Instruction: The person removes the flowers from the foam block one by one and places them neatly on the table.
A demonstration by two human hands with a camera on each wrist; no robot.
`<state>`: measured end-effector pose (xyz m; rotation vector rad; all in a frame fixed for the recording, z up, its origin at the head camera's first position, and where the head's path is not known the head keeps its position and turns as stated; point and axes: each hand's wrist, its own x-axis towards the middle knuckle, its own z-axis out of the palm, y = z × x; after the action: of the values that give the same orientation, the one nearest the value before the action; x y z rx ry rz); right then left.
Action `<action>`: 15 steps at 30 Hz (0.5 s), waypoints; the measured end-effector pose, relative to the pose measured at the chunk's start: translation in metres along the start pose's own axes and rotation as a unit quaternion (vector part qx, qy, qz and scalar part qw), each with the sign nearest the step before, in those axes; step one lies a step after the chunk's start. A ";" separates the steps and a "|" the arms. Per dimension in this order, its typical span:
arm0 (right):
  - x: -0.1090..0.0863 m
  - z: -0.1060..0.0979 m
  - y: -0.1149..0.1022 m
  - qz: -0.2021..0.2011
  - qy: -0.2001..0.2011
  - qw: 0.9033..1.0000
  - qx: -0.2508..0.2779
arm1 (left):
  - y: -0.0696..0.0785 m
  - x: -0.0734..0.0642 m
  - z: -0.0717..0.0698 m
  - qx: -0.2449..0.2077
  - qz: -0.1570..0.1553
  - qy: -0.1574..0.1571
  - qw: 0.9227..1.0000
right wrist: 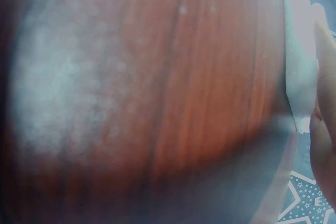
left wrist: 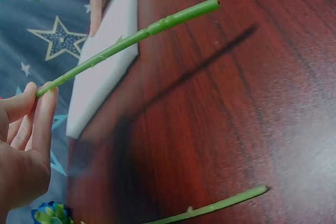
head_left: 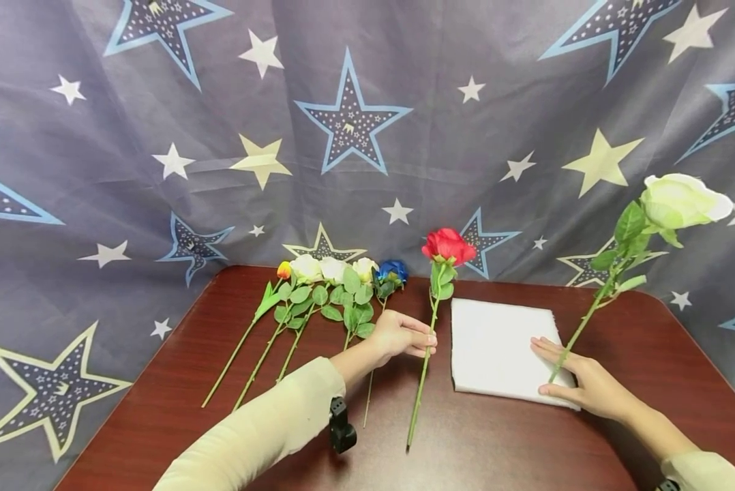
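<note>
My left hand [head_left: 398, 334] pinches the stem of a red rose [head_left: 448, 247] between thumb and fingers. In the left wrist view the cut end of this green stem [left wrist: 157, 26] hangs above the table, its shadow beneath. My right hand [head_left: 588, 385] rests with extended fingers on the right side of a white foam block [head_left: 496, 348]. A white rose [head_left: 683, 201] leans up to the right, its stem meeting the block between the thumb and fingers of that hand. The right wrist view shows only part of the hand [right wrist: 325, 114] beside the block's edge.
Left of the left hand lie an orange tulip [head_left: 283, 271], several white roses [head_left: 306, 269] and a blue rose [head_left: 393, 271], stems toward the front. They are on a dark red wooden table [head_left: 490, 443]. A star-patterned curtain [head_left: 441, 164] hangs behind.
</note>
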<state>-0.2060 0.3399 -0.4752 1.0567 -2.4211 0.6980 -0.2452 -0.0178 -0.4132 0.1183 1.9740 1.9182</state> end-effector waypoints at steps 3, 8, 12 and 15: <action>0.000 0.000 -0.001 0.001 0.002 1.000 0.001 | -0.005 0.000 0.001 0.008 -0.002 0.002 1.000; 0.000 -0.001 -0.003 0.004 0.005 1.000 0.001 | -0.010 -0.001 0.001 0.006 -0.013 0.006 1.000; 0.000 -0.001 -0.003 0.006 0.004 1.000 0.001 | -0.010 0.001 -0.001 0.000 -0.025 0.014 1.000; 0.000 -0.001 -0.003 0.006 0.004 1.000 0.003 | -0.010 0.003 -0.004 -0.008 -0.036 0.022 0.999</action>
<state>-0.2035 0.3389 -0.4741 1.0419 -2.4221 0.7109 -0.2477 -0.0214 -0.4233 0.0001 1.9635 1.9051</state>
